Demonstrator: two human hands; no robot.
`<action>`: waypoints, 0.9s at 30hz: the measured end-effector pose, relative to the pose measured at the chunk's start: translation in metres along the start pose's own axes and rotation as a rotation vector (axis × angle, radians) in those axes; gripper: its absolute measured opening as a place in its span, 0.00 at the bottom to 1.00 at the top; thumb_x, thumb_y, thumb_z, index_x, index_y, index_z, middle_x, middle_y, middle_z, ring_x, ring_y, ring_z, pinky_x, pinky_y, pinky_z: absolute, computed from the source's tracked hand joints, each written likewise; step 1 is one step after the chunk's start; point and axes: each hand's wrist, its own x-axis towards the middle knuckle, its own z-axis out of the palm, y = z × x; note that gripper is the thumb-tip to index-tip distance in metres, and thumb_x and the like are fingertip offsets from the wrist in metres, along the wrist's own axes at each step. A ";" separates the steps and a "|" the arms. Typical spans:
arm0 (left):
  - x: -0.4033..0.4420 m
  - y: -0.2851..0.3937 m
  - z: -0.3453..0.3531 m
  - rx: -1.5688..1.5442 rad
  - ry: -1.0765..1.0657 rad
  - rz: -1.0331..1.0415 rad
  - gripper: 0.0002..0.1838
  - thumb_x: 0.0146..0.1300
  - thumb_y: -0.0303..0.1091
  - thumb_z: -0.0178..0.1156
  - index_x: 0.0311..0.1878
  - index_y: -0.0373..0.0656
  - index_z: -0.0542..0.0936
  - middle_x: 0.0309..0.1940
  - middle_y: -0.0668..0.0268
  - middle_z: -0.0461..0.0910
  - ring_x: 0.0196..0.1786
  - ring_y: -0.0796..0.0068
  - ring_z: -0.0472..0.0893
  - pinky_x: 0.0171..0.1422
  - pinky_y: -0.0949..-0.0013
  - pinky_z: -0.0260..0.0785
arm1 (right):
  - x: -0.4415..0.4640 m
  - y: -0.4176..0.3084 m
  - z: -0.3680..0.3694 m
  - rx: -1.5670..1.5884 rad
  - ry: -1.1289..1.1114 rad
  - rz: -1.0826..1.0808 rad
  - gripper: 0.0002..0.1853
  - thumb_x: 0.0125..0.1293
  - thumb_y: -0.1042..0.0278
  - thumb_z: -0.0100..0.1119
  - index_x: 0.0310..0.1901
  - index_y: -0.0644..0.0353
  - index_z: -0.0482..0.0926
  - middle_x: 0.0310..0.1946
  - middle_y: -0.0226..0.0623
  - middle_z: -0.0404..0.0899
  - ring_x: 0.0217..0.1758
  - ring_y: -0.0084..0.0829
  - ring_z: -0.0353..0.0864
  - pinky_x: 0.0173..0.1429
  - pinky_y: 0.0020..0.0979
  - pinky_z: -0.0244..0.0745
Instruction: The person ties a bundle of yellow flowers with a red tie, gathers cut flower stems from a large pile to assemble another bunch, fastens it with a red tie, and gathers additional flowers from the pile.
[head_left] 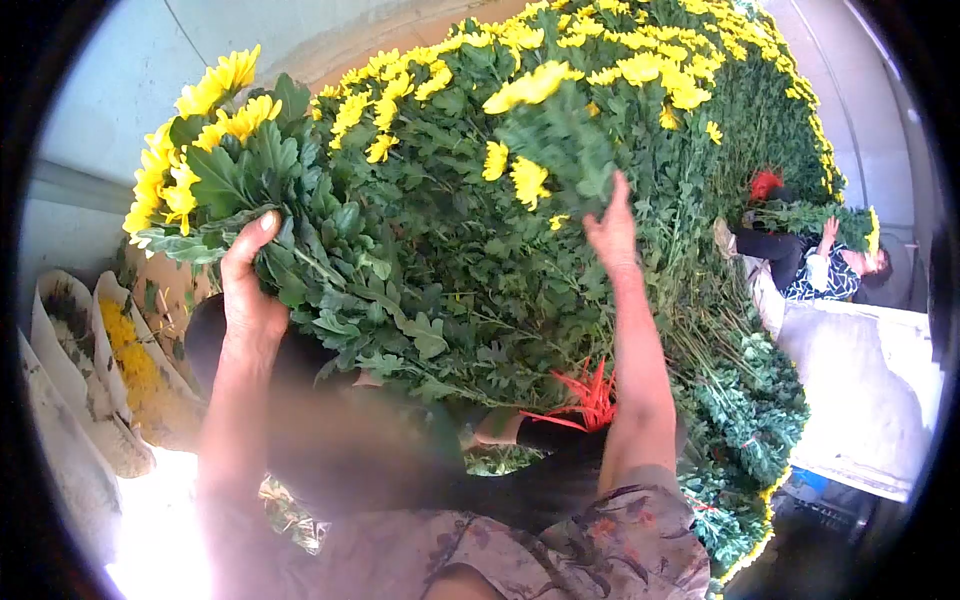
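On the left, my left hand [252, 275] is wrapped round a bunch of leafy stems [290, 200] with yellow blooms [165, 185] at its upper left end. My right hand [613, 228] is raised over the pile, beside blurred green leaves [560, 135] topped by yellow flowers; its thumb and a finger show, but whether it grips these stems is unclear. Under both hands lies a large heap of cut yellow flowers [450, 200] with dark green leaves. Red ties [590, 395] lie on my leg.
Another person [825, 265] sits at the far right, holding a flower bunch [800, 220]. More bundles [745, 410] lie at the lower right, beside a white sheet [850, 375]. Pale sacks [120, 350], one with yellow petals, stand at the left.
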 end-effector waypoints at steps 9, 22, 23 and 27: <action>-0.002 -0.001 -0.002 -0.016 -0.035 0.006 0.20 0.53 0.38 0.65 0.48 0.39 0.78 0.42 0.65 0.81 0.45 0.69 0.79 0.55 0.64 0.72 | -0.028 -0.004 -0.157 0.168 0.527 -0.054 0.25 0.58 0.73 0.68 0.55 0.69 0.71 0.47 0.39 0.80 0.49 0.27 0.77 0.58 0.29 0.70; 0.001 -0.009 -0.003 0.050 0.026 0.055 0.24 0.56 0.45 0.63 0.54 0.44 0.76 0.47 0.66 0.79 0.49 0.67 0.77 0.56 0.63 0.69 | -0.051 0.111 -0.184 0.038 0.755 0.090 0.24 0.60 0.70 0.66 0.56 0.69 0.72 0.51 0.43 0.79 0.51 0.32 0.76 0.60 0.32 0.68; 0.000 -0.010 -0.003 0.051 -0.019 0.068 0.25 0.56 0.45 0.62 0.55 0.44 0.75 0.48 0.66 0.79 0.50 0.67 0.77 0.57 0.63 0.69 | -0.037 0.127 -0.172 0.049 0.696 0.099 0.26 0.60 0.70 0.66 0.58 0.67 0.70 0.51 0.46 0.79 0.51 0.34 0.78 0.58 0.32 0.69; -0.001 -0.012 0.007 0.041 -0.030 0.053 0.25 0.58 0.46 0.60 0.55 0.42 0.75 0.49 0.66 0.78 0.51 0.67 0.77 0.57 0.63 0.69 | 0.008 0.135 -0.118 -0.214 0.515 0.102 0.25 0.54 0.74 0.67 0.54 0.58 0.72 0.48 0.45 0.79 0.50 0.47 0.79 0.54 0.36 0.72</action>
